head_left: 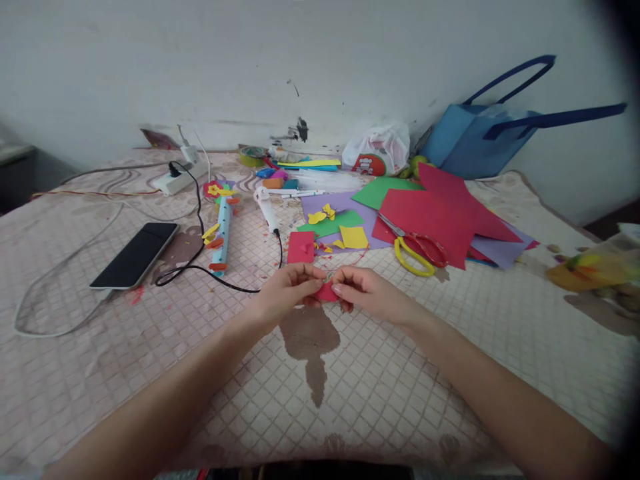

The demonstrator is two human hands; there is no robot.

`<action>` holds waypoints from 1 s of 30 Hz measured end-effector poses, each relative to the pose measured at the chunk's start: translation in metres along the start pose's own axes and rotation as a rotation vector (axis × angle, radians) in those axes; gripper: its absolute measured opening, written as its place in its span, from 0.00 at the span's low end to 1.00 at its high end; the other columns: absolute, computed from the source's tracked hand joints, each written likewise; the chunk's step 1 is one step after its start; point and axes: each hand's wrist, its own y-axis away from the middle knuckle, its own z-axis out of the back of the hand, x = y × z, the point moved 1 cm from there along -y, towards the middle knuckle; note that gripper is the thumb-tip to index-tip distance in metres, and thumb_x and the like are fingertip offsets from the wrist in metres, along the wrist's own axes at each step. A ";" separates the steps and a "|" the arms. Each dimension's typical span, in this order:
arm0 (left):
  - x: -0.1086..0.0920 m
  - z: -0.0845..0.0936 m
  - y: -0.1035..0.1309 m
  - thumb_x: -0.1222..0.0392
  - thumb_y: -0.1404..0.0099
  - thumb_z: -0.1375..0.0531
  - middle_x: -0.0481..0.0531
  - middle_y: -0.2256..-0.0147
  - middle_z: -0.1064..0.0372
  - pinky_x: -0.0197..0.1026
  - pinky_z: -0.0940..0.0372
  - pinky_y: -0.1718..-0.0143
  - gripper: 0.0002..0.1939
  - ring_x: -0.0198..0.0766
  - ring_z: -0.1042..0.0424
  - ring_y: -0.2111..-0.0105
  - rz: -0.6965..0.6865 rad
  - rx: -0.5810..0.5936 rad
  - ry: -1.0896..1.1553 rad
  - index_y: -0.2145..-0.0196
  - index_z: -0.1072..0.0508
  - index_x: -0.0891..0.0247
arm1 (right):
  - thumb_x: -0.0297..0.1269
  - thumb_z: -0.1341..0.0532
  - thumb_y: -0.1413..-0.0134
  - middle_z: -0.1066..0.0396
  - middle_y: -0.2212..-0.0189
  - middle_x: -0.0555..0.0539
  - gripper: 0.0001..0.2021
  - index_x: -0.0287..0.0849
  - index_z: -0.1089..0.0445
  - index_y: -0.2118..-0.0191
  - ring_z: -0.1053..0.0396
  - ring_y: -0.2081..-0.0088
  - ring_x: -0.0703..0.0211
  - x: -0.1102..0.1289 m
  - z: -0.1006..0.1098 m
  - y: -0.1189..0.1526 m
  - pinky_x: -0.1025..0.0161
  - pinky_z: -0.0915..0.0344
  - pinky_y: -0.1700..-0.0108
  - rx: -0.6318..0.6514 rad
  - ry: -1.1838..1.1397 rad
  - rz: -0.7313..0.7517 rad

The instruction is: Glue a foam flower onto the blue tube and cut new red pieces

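Near the middle of the table, a small red piece [327, 292] is pinched between both hands, just above the cloth. My left hand [293, 288] grips its left side with thumb and fingers. On the right side, my right hand [367, 291] holds it the same way. Right behind the hands lie a red square [301, 247], a yellow square [354, 237] and small yellow and red scraps. Scissors with red and yellow handles [414, 257] rest to the right, partly on large red sheets [435, 213]. A white glue gun [267, 210] lies behind my left hand.
A phone [136, 257] with a cable lies at the left, near a power strip [183, 177]. A blue decorated strip [221, 233] is beside the black cord. At the back are a white plastic bag [383, 148] and a blue bag [470, 140]. A yellowish package [595, 268] sits far right.
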 end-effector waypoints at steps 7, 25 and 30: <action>0.003 -0.001 -0.001 0.59 0.49 0.34 0.49 0.75 0.30 0.35 0.37 0.72 0.12 0.30 0.32 0.76 -0.004 0.001 -0.036 0.69 0.31 0.67 | 0.43 0.45 0.43 0.39 0.79 0.54 0.11 0.41 0.38 0.70 0.40 0.77 0.68 0.002 -0.003 0.000 0.67 0.42 0.75 0.015 -0.045 -0.014; 0.005 -0.002 0.000 0.61 0.47 0.35 0.49 0.74 0.30 0.34 0.37 0.71 0.12 0.29 0.31 0.76 -0.017 -0.055 0.073 0.67 0.32 0.67 | 0.34 0.39 0.49 0.33 0.74 0.53 0.07 0.41 0.36 0.64 0.35 0.75 0.67 -0.004 -0.008 0.001 0.67 0.40 0.72 -0.014 -0.520 -0.152; 0.002 -0.004 0.002 0.61 0.46 0.37 0.50 0.74 0.29 0.36 0.36 0.70 0.10 0.31 0.30 0.74 -0.111 -0.092 -0.043 0.67 0.32 0.67 | 0.32 0.39 0.50 0.33 0.75 0.52 0.05 0.40 0.35 0.66 0.35 0.75 0.68 -0.002 -0.011 0.002 0.68 0.40 0.72 -0.018 -0.545 -0.173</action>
